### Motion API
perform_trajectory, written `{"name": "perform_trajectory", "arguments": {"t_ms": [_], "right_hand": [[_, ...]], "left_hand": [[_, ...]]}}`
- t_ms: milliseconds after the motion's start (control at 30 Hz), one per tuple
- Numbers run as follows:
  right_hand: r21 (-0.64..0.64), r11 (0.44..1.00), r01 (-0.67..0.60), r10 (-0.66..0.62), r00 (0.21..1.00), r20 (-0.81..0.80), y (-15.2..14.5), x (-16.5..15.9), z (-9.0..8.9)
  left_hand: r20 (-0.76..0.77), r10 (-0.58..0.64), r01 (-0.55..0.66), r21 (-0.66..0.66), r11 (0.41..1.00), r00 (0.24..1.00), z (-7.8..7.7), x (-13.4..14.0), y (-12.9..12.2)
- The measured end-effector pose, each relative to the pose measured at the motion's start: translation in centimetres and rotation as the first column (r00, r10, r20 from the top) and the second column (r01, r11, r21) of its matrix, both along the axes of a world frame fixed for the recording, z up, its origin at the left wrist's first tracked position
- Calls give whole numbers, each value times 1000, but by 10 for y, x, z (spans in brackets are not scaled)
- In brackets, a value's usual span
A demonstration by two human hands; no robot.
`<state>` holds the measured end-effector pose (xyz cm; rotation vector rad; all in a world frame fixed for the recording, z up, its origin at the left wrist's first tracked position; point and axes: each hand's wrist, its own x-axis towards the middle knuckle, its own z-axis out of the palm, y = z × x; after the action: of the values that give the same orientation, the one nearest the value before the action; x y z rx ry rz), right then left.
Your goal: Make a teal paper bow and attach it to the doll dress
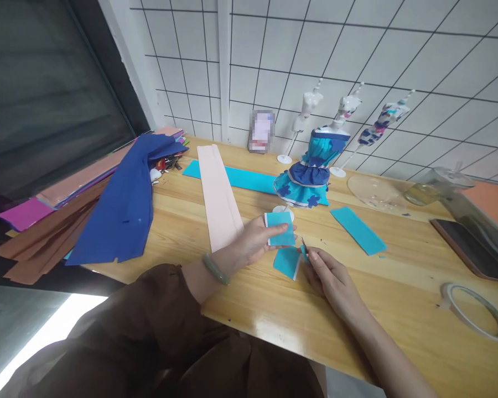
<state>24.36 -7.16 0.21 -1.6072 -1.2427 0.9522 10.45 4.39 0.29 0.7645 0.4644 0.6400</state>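
My left hand [259, 237], closed, pinches a turquoise crepe-paper piece [280, 235] under the thumb; a white strip runs along its left edge. Just right of it, my right hand [330, 271] is closed on a slim, pointed dark tool [304, 243], whose tips point up; most of it is hidden by the fingers, so its kind is unclear. A bit of turquoise paper shows at those fingertips. Another turquoise piece [286, 261] with a white edge sits below the left hand, beside the right fingers. Behind the hands stands a mini mannequin in a blue and turquoise ruffled dress [313, 160].
Pale pink paper [218, 190] crosses a long turquoise strip [251, 179]. Blue sheets [122, 210] overhang the table's left end. A turquoise rectangle [358, 230], a dark tablet-like slab [473, 249] and a tape roll [479, 312] lie rightward. A phone [262, 131] leans against the wall.
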Motion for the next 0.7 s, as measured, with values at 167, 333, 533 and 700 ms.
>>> {"name": "perform_trajectory", "arguments": {"t_ms": [167,333,533,700], "right_hand": [[-90,996,-18,7,993,-120,-1,-1,2],[-71,997,-20,13,995,-100,-3,0,-1],[-65,996,-53,49,997,-63,-4,-1,-3],[-47,998,-37,33,995,-91,-4,0,-4]], "left_hand": [[41,-10,12,-34,999,999,-2,2,-2],[105,-27,39,-112,993,994,-2,1,-2],[190,-37,68,-156,985,981,-2,1,-4],[225,-23,71,-206,976,974,-5,3,-4]]}}
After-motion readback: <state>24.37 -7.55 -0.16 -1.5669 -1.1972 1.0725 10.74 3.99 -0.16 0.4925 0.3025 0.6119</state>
